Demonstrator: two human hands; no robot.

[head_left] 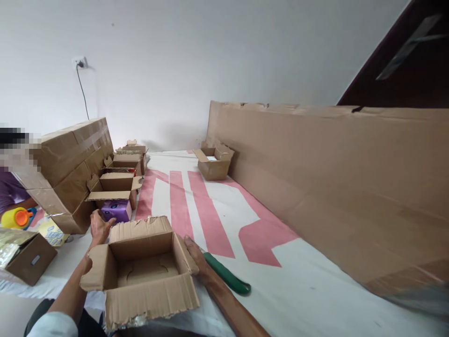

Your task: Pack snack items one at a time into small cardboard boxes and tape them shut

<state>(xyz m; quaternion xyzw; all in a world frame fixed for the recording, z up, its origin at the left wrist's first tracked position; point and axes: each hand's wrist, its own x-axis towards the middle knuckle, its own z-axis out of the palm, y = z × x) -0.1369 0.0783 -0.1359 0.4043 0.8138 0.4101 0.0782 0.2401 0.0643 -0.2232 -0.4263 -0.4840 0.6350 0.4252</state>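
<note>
An open cardboard box (147, 269) with its flaps spread stands close in front of me, and its inside looks bare. My right hand (193, 255) holds its right side, partly hidden behind the flap. Beyond its far left corner, my left hand (100, 227) grips the near left end of a purple box (119, 211), with some fingers out of sight. The purple box sits against an open carton (115, 187) behind it. A green-handled tool (227, 275) lies by my right forearm, its other end hidden.
More open cartons (126, 159) line up beside a tall taped stack (75, 159). One open box (214, 166) stands near a long cardboard panel (315, 187). At left are a closed box (30, 257), a yellow-and-orange object (17, 217) and a person in a purple sleeve (10, 192).
</note>
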